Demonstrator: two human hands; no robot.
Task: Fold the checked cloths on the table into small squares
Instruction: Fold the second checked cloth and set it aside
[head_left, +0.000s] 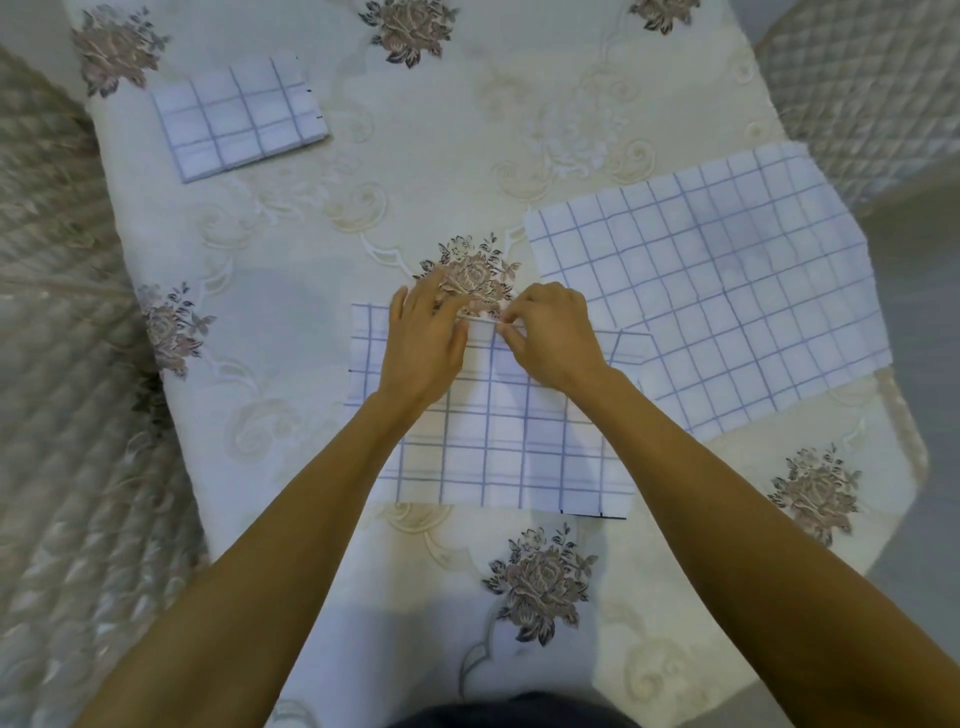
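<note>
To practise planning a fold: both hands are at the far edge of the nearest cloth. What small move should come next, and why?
Probably square up that far edge: the right hand pinches it while the left hand lies flat on the cloth. It is bigger than the folded cloth far left, so another fold likely follows.

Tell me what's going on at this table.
A person is folding checked cloths on a table with a flowered tablecloth. Both hands are at the far edge of the partly folded cloth in front of them. The left hand lies flat on it with straight fingers, and the right hand pinches the edge. A finished folded cloth sits at the far left. A larger unfolded cloth lies spread out on the right.
</note>
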